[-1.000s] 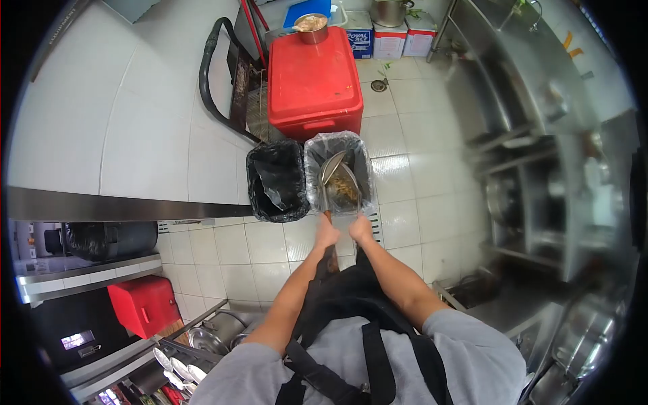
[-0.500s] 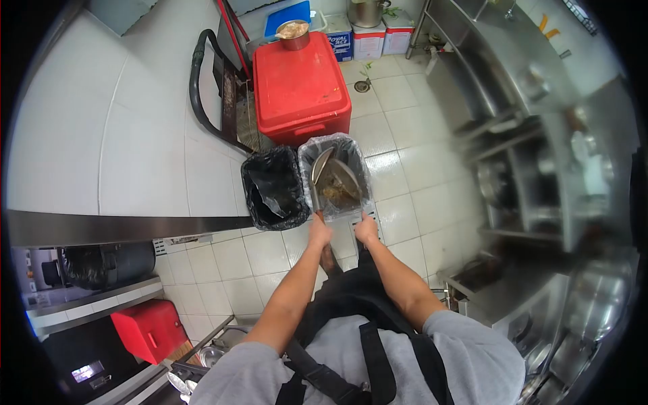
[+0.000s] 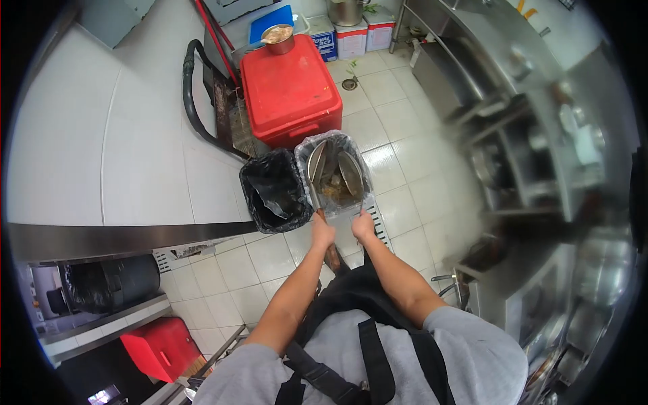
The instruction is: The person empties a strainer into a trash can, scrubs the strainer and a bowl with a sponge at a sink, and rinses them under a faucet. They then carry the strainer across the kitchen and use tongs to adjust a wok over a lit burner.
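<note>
My left hand (image 3: 323, 231) is closed around the wooden handle of a long tool with a round, shallow metal head (image 3: 316, 162), tilted on edge inside the bin. My right hand (image 3: 362, 225) grips the thin handle of a second tool, whose round metal head (image 3: 350, 174) leans at the bin's right side. Both heads are inside a bin lined with clear plastic (image 3: 365, 155). Brownish food scraps (image 3: 332, 185) lie between them at the bottom.
A bin with a black bag (image 3: 273, 172) stands just left. Behind them is a red lidded box (image 3: 290, 88) carrying a metal pot (image 3: 279, 42) of pale food. A trolley handle (image 3: 191, 94) rises at the left wall; steel shelving (image 3: 520, 162) lines the right.
The right-hand tool's head has turned more onto its edge and swung to the right, away from the left one. Both hands keep their grips, and the view has shifted slightly.
</note>
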`<control>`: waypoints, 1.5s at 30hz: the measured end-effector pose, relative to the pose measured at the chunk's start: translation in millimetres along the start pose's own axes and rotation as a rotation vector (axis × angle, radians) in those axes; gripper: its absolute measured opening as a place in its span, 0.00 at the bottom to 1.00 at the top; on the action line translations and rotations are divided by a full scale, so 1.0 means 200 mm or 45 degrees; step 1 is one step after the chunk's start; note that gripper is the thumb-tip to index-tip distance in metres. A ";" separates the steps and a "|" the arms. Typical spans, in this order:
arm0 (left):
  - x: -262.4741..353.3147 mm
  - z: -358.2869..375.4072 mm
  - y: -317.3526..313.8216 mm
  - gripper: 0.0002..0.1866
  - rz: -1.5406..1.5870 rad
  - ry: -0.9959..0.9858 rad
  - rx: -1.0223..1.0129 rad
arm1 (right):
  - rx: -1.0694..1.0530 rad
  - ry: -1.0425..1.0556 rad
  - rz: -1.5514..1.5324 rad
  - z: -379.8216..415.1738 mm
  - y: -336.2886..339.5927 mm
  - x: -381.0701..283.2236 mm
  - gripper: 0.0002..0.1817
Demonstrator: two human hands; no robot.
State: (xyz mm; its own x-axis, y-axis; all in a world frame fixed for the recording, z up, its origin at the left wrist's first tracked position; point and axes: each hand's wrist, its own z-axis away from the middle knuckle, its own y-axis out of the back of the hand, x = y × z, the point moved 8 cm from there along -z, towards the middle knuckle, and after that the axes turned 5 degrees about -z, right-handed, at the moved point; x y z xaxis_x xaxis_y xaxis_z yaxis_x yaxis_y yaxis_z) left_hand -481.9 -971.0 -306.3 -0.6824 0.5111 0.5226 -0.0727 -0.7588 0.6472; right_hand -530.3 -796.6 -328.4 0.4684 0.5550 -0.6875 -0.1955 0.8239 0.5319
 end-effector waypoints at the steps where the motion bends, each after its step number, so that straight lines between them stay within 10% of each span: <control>1: 0.00 0.02 -0.01 0.41 -0.004 -0.013 -0.008 | 0.004 -0.028 -0.109 -0.03 -0.05 0.04 0.24; 6: -0.14 -0.13 -0.07 0.35 -0.053 -0.264 -0.061 | -0.072 0.434 0.196 0.02 -0.13 -0.10 0.24; 7: 0.09 0.07 0.10 0.33 0.234 -0.081 -0.228 | -0.346 0.030 -0.044 0.11 -0.01 -0.16 0.21; 8: -0.15 -0.23 -0.07 0.32 0.141 -0.320 -0.302 | -0.180 0.477 0.527 -0.05 -0.24 -0.04 0.21; 9: 0.33 0.26 0.20 0.21 0.303 -0.386 -0.261 | -0.244 0.147 0.150 0.02 -0.12 -0.12 0.20; 10: 0.03 -0.07 -0.01 0.31 0.312 -0.547 -0.190 | -0.169 -0.116 -0.360 0.17 0.05 -0.22 0.20; 18: -0.10 -0.03 0.17 0.31 0.710 -0.232 -0.391 | -0.387 0.218 -0.382 0.00 -0.04 -0.22 0.10; 21: -0.03 -0.07 0.32 0.31 0.722 -0.184 -0.313 | -0.582 -0.198 -1.241 0.11 0.13 -0.26 0.03; 34: 1.39 -0.43 0.33 0.28 0.805 -0.478 -0.104 | -1.129 -0.086 -1.238 -0.42 0.88 -0.71 0.14; 38: 1.91 -0.52 0.13 0.27 0.781 -0.556 -0.177 | -1.141 0.505 -1.014 -0.75 1.32 -0.98 0.07; 45: 2.51 -0.83 0.04 0.26 0.801 -0.669 -0.246 | -0.972 0.213 -1.310 -1.42 1.62 -1.25 0.18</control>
State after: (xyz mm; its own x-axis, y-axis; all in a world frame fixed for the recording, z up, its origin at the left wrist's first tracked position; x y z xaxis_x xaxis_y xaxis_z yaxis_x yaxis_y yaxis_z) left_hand -946.1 -788.3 -130.5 -0.2133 0.0549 0.9754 0.0524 -0.9963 0.0675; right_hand -955.4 -635.7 -123.4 0.5943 -0.4082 -0.6930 -0.2775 0.7046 -0.6531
